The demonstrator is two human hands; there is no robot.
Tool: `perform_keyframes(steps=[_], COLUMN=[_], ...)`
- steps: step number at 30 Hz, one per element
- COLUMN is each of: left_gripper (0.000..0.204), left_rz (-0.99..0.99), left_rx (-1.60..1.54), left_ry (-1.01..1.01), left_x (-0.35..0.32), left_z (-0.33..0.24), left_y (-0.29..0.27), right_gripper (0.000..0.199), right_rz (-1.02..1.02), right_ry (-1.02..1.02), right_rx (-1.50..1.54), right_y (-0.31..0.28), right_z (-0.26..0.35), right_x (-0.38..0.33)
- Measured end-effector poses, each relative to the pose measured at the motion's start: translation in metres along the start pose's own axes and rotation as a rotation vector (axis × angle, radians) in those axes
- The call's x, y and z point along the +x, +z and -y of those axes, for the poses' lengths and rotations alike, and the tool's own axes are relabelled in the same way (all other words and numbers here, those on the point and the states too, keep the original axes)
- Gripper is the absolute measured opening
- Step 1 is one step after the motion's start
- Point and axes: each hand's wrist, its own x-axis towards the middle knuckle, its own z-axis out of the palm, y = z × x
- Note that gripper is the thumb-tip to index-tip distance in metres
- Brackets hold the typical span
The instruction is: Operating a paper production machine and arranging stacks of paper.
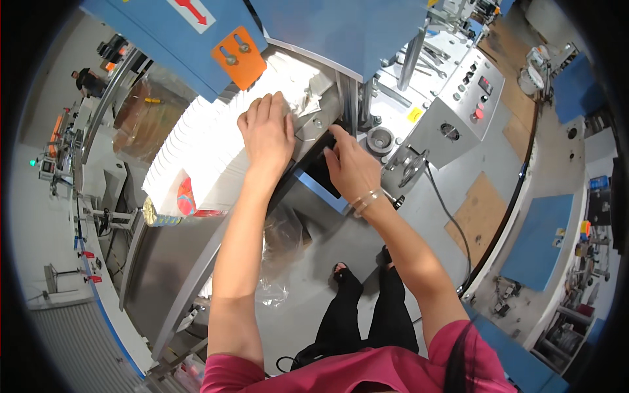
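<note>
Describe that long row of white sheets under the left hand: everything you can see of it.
The row of white sheets is a dense stack of thin, paper-like pieces standing on edge, fanned along the machine's metal feed bed. It curves from the lower left up toward the blue housing with its orange bracket. The left hand lies flat on its upper end, fingers spread over the tops. A red-patterned piece sits at its near end. The right hand does not touch it.
</note>
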Motion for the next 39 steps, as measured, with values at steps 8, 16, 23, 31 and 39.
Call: perform_keyframes(steps=[8, 16, 23, 31, 39], left_gripper=[0.026, 0.023, 0.02, 0.024, 0.022], left_rz=[-0.043, 0.072, 0.143, 0.252, 0.476], left_rx=[-0.248, -0.285, -0.358, -0.524, -0.66], left_ry=[0.11, 0.171, 0.188, 0.25, 0.253], left_x=[-0.058, -0.093, -0.102, -0.117, -0.146], left_z=[-0.056, -0.081, -0.097, -0.128, -0.156], left_y=[-0.009, 0.004, 0.016, 0.031, 0.03], right_gripper=[0.029, 0.023, 0.023, 0.019, 0.021], right_rz=[0.067, 0.051, -0.001, -0.038, 0.07], right_ry=[0.254, 0.437, 0.471, 0.557, 0.699], right_rx=[0.277, 0.461, 0.457, 0.389, 0.405], right_y=[0.009, 0.021, 0.002, -0.025, -0.047], right_z=[-0.046, -0.081, -0.115, -0.151, -0.178], right_x=[-0.076, -0.13, -0.144, -0.158, -0.192])
